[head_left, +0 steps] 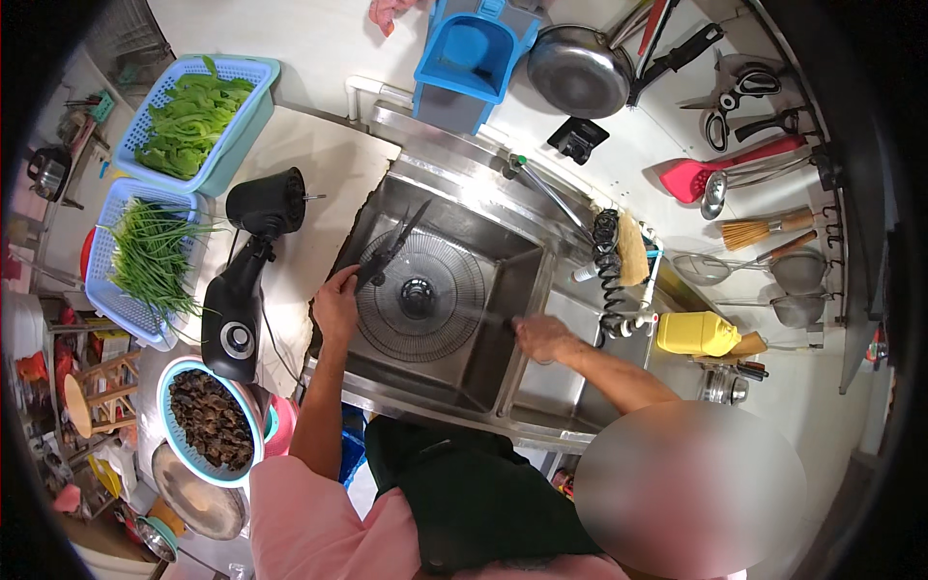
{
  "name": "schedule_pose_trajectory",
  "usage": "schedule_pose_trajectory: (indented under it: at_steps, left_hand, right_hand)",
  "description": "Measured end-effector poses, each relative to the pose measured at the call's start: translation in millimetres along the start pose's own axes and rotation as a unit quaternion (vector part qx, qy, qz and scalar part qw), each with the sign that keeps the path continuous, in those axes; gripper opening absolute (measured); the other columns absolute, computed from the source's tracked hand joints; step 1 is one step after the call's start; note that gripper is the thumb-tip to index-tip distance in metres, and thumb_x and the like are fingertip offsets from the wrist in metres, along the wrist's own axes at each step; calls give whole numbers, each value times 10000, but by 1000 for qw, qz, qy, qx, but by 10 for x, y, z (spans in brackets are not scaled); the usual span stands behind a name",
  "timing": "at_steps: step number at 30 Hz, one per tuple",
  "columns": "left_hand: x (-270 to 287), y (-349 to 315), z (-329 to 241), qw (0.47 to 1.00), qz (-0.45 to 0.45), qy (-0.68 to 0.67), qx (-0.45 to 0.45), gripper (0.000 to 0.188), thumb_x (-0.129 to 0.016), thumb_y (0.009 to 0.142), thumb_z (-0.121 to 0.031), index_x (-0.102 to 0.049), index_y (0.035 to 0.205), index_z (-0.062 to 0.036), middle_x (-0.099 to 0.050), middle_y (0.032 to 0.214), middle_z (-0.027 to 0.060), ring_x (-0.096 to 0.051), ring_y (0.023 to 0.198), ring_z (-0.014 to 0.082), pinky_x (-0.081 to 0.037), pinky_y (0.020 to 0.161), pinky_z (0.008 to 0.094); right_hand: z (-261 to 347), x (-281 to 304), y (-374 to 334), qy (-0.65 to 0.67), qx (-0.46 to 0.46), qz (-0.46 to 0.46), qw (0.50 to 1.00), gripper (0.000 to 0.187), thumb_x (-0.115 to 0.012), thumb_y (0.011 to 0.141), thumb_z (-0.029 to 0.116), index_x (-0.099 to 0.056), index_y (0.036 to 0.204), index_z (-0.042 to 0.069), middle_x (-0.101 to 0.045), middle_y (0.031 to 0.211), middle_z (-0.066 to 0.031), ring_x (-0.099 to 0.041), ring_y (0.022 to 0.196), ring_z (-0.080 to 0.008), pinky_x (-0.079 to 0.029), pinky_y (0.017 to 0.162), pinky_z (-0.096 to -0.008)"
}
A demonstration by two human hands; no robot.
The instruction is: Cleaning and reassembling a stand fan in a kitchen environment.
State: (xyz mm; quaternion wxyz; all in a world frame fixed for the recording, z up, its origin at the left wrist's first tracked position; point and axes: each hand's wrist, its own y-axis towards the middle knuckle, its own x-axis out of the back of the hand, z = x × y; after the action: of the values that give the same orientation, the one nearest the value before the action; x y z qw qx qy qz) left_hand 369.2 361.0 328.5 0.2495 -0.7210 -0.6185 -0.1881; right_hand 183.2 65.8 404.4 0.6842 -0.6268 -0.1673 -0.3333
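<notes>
My left hand (335, 304) grips a dark fan blade (385, 256) by its near edge, over the left sink basin. Below it a round wire fan guard (454, 324) with a black centre lies in the steel sink (498, 372). My right hand (544, 338) is closed around a dark spray nozzle (508, 326) near the basin's right side, and a faint spray runs from it toward the guard. On the counter to the left lies the black fan body (232, 324), its motor head (268, 203) and bare metal shaft toward the sink.
Baskets of leafy greens (198, 121) and green onions (150, 253) stand far left. Nearer is a basin of dark mushroom-like pieces (206, 418). A faucet (546, 193), a coiled black hose (607, 261) and a yellow jug (698, 333) border the sink. Utensils hang at right.
</notes>
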Motion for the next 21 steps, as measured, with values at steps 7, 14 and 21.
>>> schedule_pose_trajectory:
  at_steps: [7, 14, 21]
  left_hand:
    - [-56, -36, -58, 1000, 3, -5, 3, 202, -616, 862, -227, -700, 1045, -220, -689, 912, 121, -660, 827, 299, -500, 737, 376]
    - [-47, -81, -156, 1000, 5, 3, 8, 198, -618, 862, -205, -702, 1041, -208, -688, 915, 128, -662, 834, 299, -499, 745, 376]
    - [-69, -35, -137, 996, -55, -67, -28, 188, -610, 870, -175, -702, 1034, -159, -684, 886, 143, -658, 807, 308, -492, 735, 368]
  right_hand:
    - [13, 60, 20, -50, 5, 107, 993, 291, -449, 849, 198, -661, 950, 27, -661, 974, -197, -631, 909, -381, -515, 746, -458]
    - [432, 51, 210, -7, 72, 52, 996, 329, -414, 877, 216, -648, 975, 7, -644, 966, -254, -627, 917, -395, -502, 820, -471]
    - [141, 420, 553, 40, -77, -112, 990, 316, -456, 872, 213, -626, 1011, -15, -659, 964, -230, -641, 910, -383, -509, 809, -478]
